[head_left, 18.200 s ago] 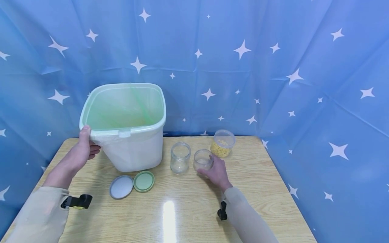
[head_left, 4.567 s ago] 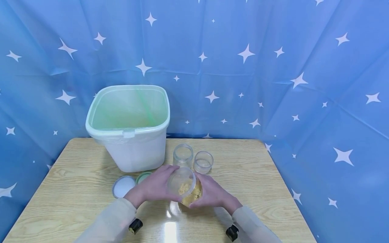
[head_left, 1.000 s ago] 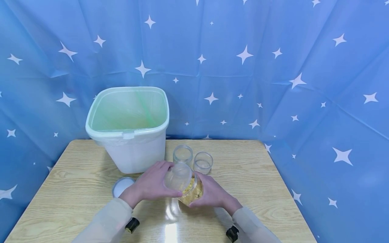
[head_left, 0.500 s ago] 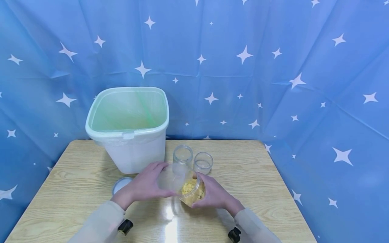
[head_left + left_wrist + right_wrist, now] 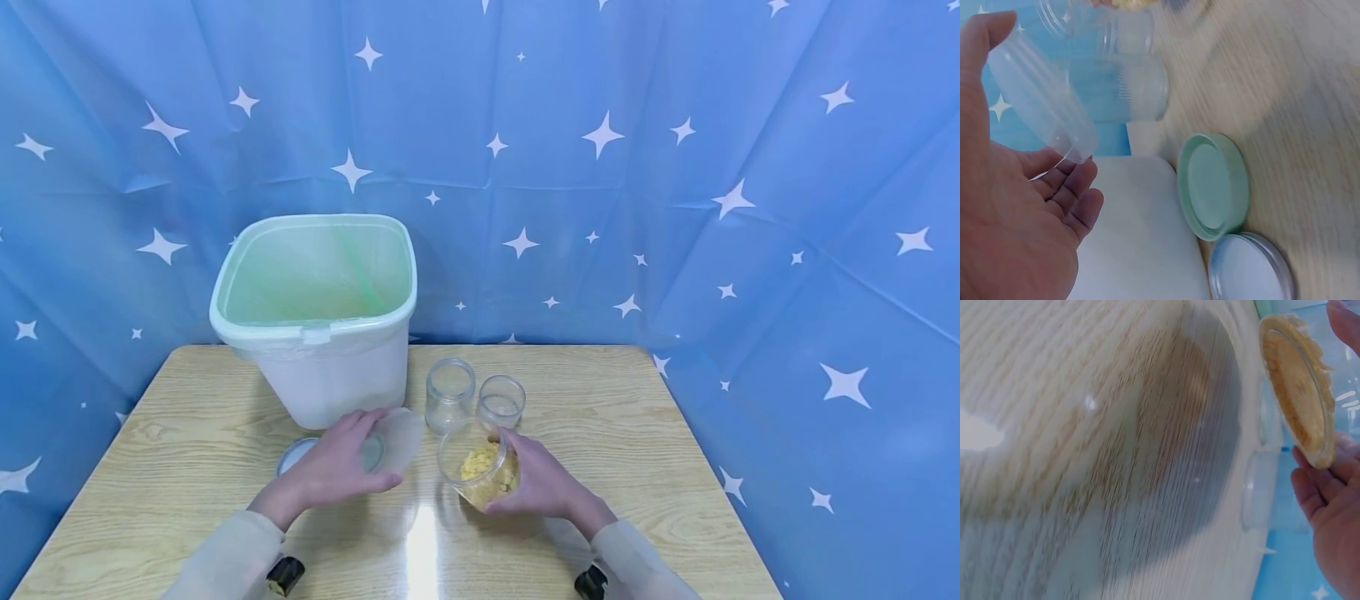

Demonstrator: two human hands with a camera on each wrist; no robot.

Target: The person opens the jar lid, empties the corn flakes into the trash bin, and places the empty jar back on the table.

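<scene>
My left hand [image 5: 330, 467] pinches a round translucent lid [image 5: 402, 442] between thumb and fingers, holding it tilted. In the left wrist view this lid [image 5: 1041, 94] appears side-on. To its right my right hand [image 5: 542, 479] grips a clear plastic jar [image 5: 452, 458] from the side, its mouth uncovered and tilted to the left. Small yellow pieces [image 5: 480, 460] fill its lower part. The right wrist view shows the jar's base [image 5: 1297, 387] above the table, with fingers around the wall. Behind the jar stand a taller clear jar [image 5: 447, 408] and a shorter clear jar [image 5: 502, 402], both lidless.
A white bin [image 5: 345, 375] with a bag lining stands at the back left. Before it lie a green lid [image 5: 1213, 187] and a silver-rimmed white lid [image 5: 1247, 269], partly behind my left hand in the head view. A blue star-patterned curtain [image 5: 465, 167] hangs behind the wooden table [image 5: 622, 417].
The translucent lid has come off the jar and moved left with my left hand. My right hand has shifted slightly right with the jar, which now stands uncovered.
</scene>
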